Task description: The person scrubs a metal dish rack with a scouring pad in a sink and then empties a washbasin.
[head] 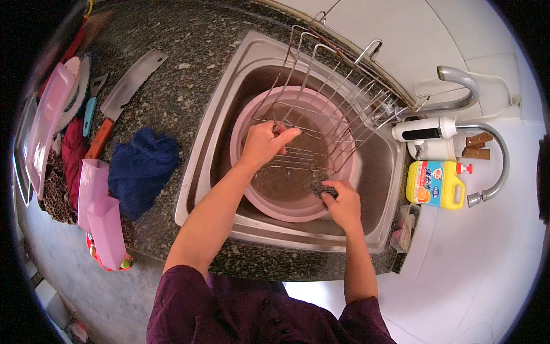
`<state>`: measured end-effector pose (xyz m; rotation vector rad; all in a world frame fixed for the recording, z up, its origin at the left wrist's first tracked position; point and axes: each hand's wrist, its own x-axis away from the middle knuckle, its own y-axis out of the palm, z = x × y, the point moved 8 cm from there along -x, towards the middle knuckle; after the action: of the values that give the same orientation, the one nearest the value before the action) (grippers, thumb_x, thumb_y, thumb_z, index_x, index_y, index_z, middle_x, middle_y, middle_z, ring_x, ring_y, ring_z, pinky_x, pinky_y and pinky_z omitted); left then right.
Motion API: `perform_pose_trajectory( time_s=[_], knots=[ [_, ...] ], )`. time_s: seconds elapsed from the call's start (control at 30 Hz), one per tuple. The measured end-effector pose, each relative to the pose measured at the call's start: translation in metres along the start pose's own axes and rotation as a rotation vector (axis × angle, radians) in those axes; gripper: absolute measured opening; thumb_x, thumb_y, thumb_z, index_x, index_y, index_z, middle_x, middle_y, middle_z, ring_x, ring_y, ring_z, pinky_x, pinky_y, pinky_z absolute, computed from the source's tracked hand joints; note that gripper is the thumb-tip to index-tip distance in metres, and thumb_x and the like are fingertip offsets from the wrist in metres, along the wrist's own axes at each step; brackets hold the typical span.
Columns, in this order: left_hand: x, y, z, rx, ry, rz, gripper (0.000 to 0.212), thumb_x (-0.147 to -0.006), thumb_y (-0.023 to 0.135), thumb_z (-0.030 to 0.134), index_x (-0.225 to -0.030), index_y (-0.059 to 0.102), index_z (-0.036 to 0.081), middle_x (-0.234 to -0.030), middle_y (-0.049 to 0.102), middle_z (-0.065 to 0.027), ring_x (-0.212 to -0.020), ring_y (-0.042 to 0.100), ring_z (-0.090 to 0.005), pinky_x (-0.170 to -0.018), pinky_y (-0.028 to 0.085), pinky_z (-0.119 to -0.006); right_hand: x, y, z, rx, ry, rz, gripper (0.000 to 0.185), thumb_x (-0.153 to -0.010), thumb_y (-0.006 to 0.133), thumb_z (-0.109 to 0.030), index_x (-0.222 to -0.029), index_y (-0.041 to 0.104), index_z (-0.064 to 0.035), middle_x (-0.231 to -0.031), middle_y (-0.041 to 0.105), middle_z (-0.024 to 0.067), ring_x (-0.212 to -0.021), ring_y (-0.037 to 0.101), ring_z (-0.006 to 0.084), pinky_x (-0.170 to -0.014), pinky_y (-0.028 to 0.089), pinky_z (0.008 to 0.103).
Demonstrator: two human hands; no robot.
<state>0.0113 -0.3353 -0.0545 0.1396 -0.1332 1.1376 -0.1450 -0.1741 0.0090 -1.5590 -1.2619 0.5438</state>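
My left hand (270, 144) grips a bar of a metal wire rack (320, 81), which stands tilted in a pink plastic basin (275, 210). In my right hand (343, 204) is a dark metal scouring pad (321, 189), held against the rack's wires near the basin's lower right wall. Murky brownish water (279, 185) lies in the basin, around the rack's lower end. The basin sits inside a stainless steel sink (378, 193). The rack's upper end reaches over the sink's back edge, near the tiled wall.
Right of the sink are a curved faucet (464, 92), a white tap filter (447, 128) and a yellow detergent jug (455, 189). On the granite counter at left lie a serrated cleaver (135, 81), a blue cloth (144, 172), a turquoise-handled peeler (89, 114) and pink plastic containers (107, 232).
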Motion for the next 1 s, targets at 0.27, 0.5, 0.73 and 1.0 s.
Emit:
perform_pose_trajectory(
  time_s=[0.27,0.5,0.73,1.0],
  knots=[
    [0.005,0.003,0.025,-0.131,0.09,0.036,0.037,-0.072,0.072,0.032,-0.065,0.057,-0.001,-0.056,0.057,-0.0068,-0.046,0.056,-0.0119,-0.046,0.043,-0.026,-0.03,0.096,-0.021,0.215,-0.095,-0.2,0.026,-0.073,0.057,-0.012,-0.099,0.063,-0.0138,-0.094,0.057,0.0135,-0.086,0.06,0.0313,-0.074,0.049,0.0422],
    [0.002,0.003,0.02,-0.15,0.057,0.04,0.034,-0.073,0.071,0.029,-0.065,0.057,-0.001,-0.055,0.056,-0.0064,-0.046,0.056,-0.012,-0.047,0.044,-0.026,-0.028,0.094,0.008,0.216,-0.146,-0.425,0.031,-0.07,0.062,-0.016,-0.1,0.063,-0.0128,-0.1,0.059,0.0122,-0.093,0.057,0.0312,-0.081,0.046,0.0386],
    [0.003,0.003,0.018,-0.138,0.044,0.024,0.034,-0.073,0.071,0.03,-0.066,0.058,0.0,-0.056,0.057,-0.0058,-0.047,0.056,-0.0108,-0.046,0.043,-0.025,-0.011,-0.01,0.045,-0.09,0.043,0.079,0.03,-0.07,0.062,-0.009,-0.1,0.063,-0.0086,-0.095,0.059,0.0142,-0.087,0.057,0.0319,-0.078,0.045,0.036],
    [0.001,-0.008,0.006,-0.182,-0.005,0.109,0.033,-0.075,0.069,0.031,-0.066,0.056,0.002,-0.056,0.057,-0.0045,-0.048,0.057,-0.0114,-0.048,0.042,-0.025,0.08,-0.014,0.051,-0.147,0.064,0.323,0.026,-0.074,0.06,-0.009,-0.1,0.061,-0.0095,-0.095,0.056,0.0148,-0.088,0.056,0.0332,-0.077,0.045,0.0385]
  ],
)
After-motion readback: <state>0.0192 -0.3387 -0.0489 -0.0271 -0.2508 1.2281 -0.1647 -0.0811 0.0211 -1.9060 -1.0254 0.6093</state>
